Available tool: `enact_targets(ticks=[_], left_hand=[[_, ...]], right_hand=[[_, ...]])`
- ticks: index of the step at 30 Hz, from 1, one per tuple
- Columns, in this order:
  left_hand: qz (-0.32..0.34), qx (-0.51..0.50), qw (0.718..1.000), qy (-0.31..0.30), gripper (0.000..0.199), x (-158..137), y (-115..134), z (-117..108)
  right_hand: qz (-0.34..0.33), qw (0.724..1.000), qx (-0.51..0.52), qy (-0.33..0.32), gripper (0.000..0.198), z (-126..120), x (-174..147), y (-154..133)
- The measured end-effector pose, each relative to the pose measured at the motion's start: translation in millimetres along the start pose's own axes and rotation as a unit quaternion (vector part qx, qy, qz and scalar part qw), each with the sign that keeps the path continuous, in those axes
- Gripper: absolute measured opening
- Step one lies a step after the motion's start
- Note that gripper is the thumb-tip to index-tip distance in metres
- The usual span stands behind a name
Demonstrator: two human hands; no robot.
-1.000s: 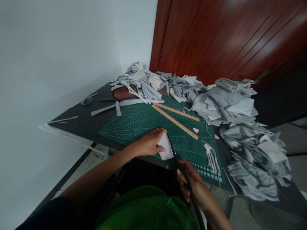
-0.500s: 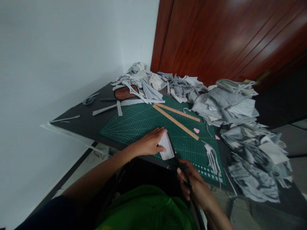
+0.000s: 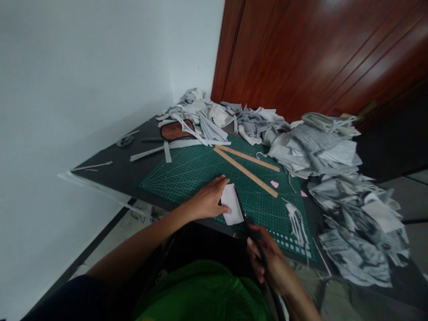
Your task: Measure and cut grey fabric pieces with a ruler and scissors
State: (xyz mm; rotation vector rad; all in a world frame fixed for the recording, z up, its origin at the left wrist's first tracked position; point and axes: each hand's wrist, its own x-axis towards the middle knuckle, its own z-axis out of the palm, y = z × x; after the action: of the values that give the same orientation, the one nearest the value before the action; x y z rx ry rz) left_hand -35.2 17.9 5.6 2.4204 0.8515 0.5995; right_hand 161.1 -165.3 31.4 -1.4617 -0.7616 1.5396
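Observation:
My left hand [image 3: 209, 199] holds a small white rectangular piece with faint lines [image 3: 232, 206], fabric or paper, at the near edge of the green cutting mat [image 3: 187, 171]. Its thumb lies across the face of the piece and the other fingers are at its left side. In my right hand [image 3: 265, 254] is what looks like a pair of black scissors [image 3: 240, 203], fingers wrapped round the handles. Their dark blades run along the piece's right edge; whether they are parted cannot be made out.
Two wooden rulers [image 3: 245, 171] lie on the mat, with pink scraps [image 3: 274, 183] and white strips [image 3: 296, 223] to their right. Grey and white fabric heaps [image 3: 314, 147] line the back and right. A brown dark-edged piece [image 3: 175, 130] and a tape roll [image 3: 125, 141] lie left.
My left hand's fingers have shifted slightly on the white piece, showing more of its upper left corner. The right hand and scissors are almost unmoved; the view has shifted slightly.

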Motion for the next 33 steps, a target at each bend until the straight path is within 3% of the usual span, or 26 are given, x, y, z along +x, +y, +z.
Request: enact_targets(ticks=[7, 33], left_hand=[[0.023, 0.003, 1.0, 0.021, 0.088, 1.6, 1.7, -0.6], [-0.009, -0.007, 1.0, 0.0, 0.092, 3.4, 5.9, -4.3]], right_hand=[[0.005, 1.0, -0.008, 0.001, 0.067, 1.4, 4.9, -4.9], [-0.019, 1.0, -0.015, -0.016, 0.064, -5.3, 12.2, -2.6]])
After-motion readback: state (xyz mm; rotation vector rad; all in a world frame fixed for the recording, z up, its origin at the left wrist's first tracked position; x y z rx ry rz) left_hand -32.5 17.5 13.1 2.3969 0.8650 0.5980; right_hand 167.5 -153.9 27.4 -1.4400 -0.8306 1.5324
